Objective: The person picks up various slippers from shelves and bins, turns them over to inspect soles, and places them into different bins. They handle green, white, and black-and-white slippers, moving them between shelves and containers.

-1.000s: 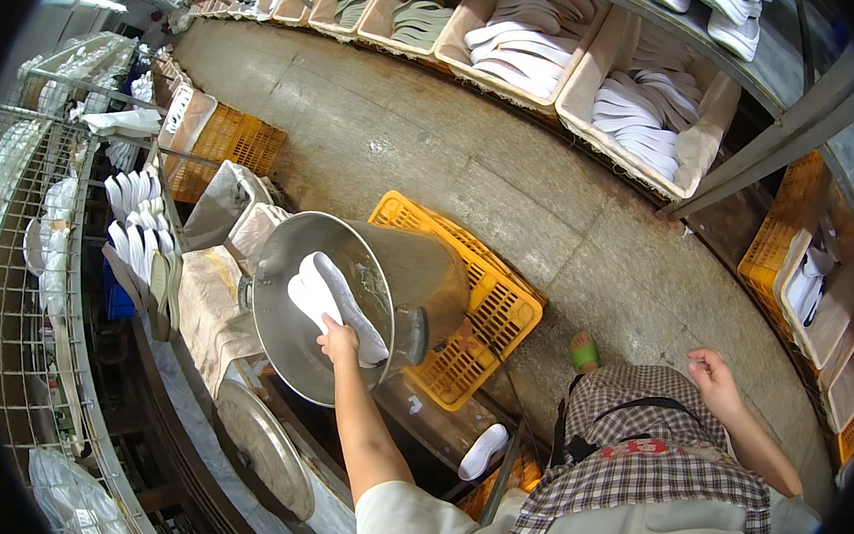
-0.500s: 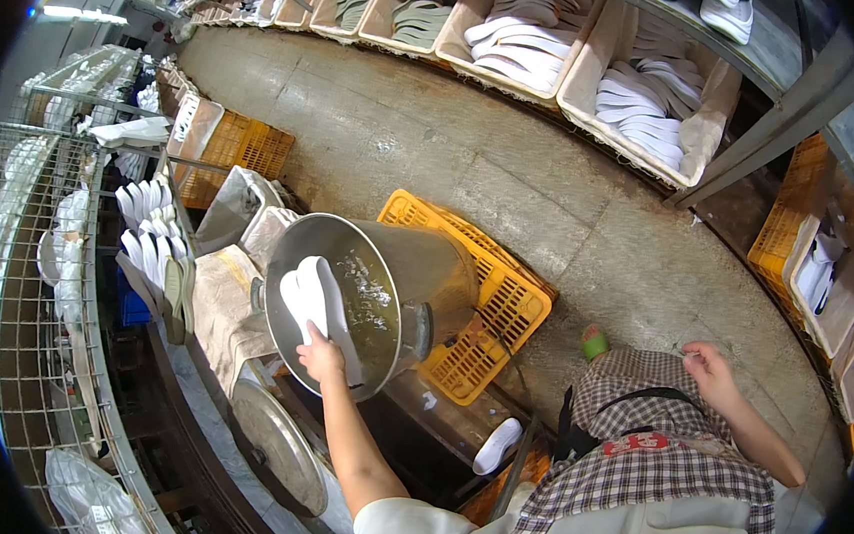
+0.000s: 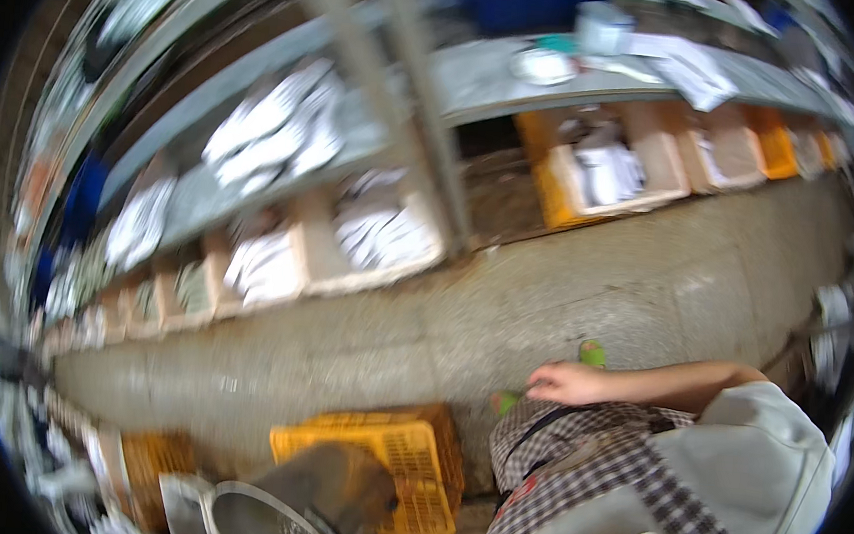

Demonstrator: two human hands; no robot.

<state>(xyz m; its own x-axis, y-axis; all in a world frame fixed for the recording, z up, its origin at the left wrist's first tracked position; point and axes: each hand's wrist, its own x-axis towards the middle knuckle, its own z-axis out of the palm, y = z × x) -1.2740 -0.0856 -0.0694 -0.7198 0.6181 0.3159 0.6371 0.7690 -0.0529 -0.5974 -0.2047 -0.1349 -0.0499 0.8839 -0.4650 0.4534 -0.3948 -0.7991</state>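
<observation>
My right hand [image 3: 568,384] hangs in front of the checked apron [image 3: 594,436], over its upper folds. Its fingers are loosely bent, somewhat apart, and no object shows in them. My left hand is out of the picture. At the lower edge, left of the apron, part of a large steel pot [image 3: 330,485] shows, its round rim cut off by the frame. Beside and behind the pot sits a yellow plastic crate [image 3: 431,468]. What lies inside the pot cannot be seen.
Across the concrete floor [image 3: 411,346] runs a metal shelf rack [image 3: 492,81] with a post. Beneath it stand lined bins [image 3: 429,242] of white shoe soles [image 3: 384,239]. A yellow crate [image 3: 540,166] holds a bin to the right. Another yellow crate [image 3: 151,456] stands at lower left.
The view has swung right toward the shelf rack, and the pot has slid to the lower edge. My left hand, earlier holding white soles over the pot, has left the picture. My right arm now crosses the apron.
</observation>
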